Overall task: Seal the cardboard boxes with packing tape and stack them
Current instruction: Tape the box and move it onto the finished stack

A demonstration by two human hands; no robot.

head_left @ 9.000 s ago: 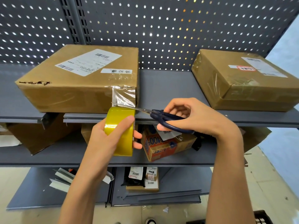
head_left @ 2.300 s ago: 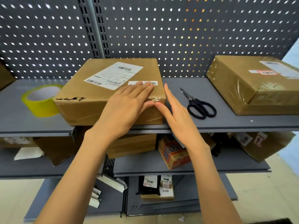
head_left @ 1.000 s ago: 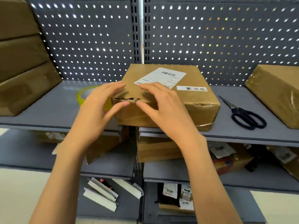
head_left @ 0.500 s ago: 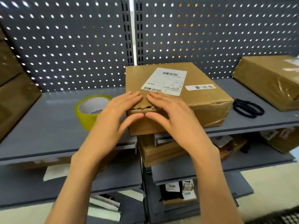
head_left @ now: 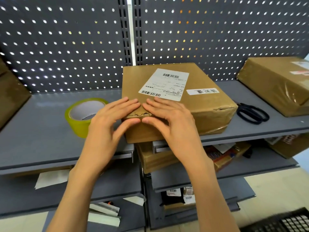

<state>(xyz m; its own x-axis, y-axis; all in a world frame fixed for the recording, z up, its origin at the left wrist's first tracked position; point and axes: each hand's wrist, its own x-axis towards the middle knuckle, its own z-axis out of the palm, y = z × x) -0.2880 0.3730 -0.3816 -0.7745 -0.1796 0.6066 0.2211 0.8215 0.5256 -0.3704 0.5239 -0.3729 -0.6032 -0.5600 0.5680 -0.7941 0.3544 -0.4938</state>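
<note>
A brown cardboard box (head_left: pixel 197 104) with a white shipping label lies on the grey shelf (head_left: pixel 43 128), its near left corner torn. My left hand (head_left: pixel 108 121) and my right hand (head_left: pixel 170 119) press on that corner, fingers straight on the top and thumbs on the front face. A roll of yellow packing tape (head_left: pixel 80 114) sits on the shelf just left of my left hand. Black scissors (head_left: pixel 252 113) lie to the right of the box.
A second, tape-wrapped box (head_left: pixel 275 84) stands at the far right of the shelf. More brown boxes (head_left: pixel 10 94) are at the left edge. A perforated back panel (head_left: pixel 184 30) closes the shelf behind. Lower shelves hold boxes and small packages.
The box was turned so its torn corner faces me. Both hands went from the right taped corner to this torn one and now lie a bit closer together. Tape and scissors lie where set down.
</note>
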